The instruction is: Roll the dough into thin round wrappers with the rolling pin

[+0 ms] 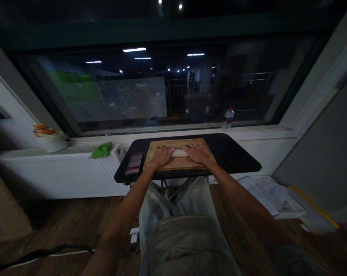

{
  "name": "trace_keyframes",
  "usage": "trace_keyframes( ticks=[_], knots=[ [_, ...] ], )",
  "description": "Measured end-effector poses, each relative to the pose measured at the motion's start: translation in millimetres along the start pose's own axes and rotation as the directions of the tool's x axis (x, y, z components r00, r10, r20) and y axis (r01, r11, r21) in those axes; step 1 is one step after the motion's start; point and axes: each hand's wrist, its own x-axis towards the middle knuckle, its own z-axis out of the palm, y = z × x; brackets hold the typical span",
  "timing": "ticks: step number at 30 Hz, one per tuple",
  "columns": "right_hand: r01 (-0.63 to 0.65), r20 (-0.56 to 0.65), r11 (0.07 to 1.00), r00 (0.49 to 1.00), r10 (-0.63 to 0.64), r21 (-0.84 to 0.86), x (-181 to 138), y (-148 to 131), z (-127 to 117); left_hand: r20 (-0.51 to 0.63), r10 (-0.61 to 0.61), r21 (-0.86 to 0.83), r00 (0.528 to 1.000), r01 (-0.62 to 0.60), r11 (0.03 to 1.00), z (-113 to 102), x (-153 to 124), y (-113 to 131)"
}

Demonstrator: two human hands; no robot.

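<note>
A wooden cutting board [177,164] lies on a small black table [233,155] below a dark window. On the board a pale roll of dough [179,153] lies crosswise. My left hand [161,156] rests flat on its left end, fingers stretched out. Over the roll's right end lies my right hand [199,153], palm down and fingers extended. Only the middle of the dough shows between my hands.
A phone [134,162] lies on the table's left end. A water bottle [227,119] stands on the window sill. On the white radiator to the left sit a green cloth [101,150] and a white bowl [52,142]. Papers [273,195] lie on the wooden floor at right.
</note>
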Motion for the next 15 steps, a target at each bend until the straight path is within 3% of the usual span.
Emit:
trace_keyframes(
  ticks=[8,15],
  knots=[
    [-0.1,0.084,0.995,0.992,0.099,0.005,26,16,10,0.048,-0.087,0.015,0.995,0.086,0.996,-3,19,-1],
    [-0.066,0.069,0.998,0.995,0.067,-0.023,38,24,6,0.081,-0.121,0.072,0.989,0.115,0.991,0,29,-2]
  ],
)
